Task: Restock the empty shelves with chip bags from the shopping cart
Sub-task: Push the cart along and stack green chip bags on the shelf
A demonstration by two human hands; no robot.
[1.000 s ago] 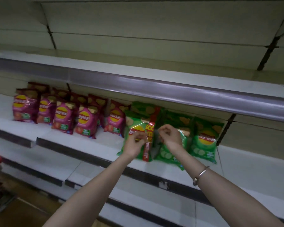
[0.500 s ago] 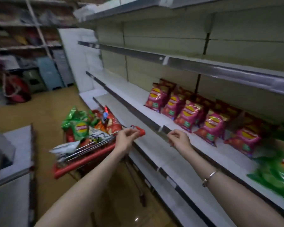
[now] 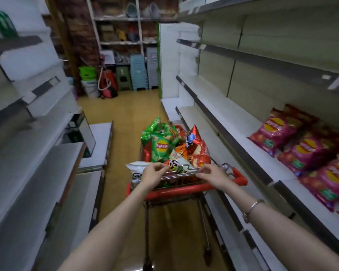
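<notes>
A: While both hands hang over the near end of the cart [image 3: 176,193], where do the bags [image 3: 199,156] lie from them?
B: Straight ahead and slightly below, heaped in it. A white bag [image 3: 179,163] lies just between the left hand [image 3: 155,175] and right hand [image 3: 211,176]; a green bag [image 3: 160,148] stands just beyond the left, so the left is nearer it.
A: Are they gripping anything?
B: No, as far as I can see: fingers on both are loosely curled, nothing pinched; whether the tips touch the cart I cannot tell.
A: How does the green bag point?
B: Upright, long axis vertical, printed face towards the person. The shelf [image 3: 219,102] to fill runs along the right side
</notes>
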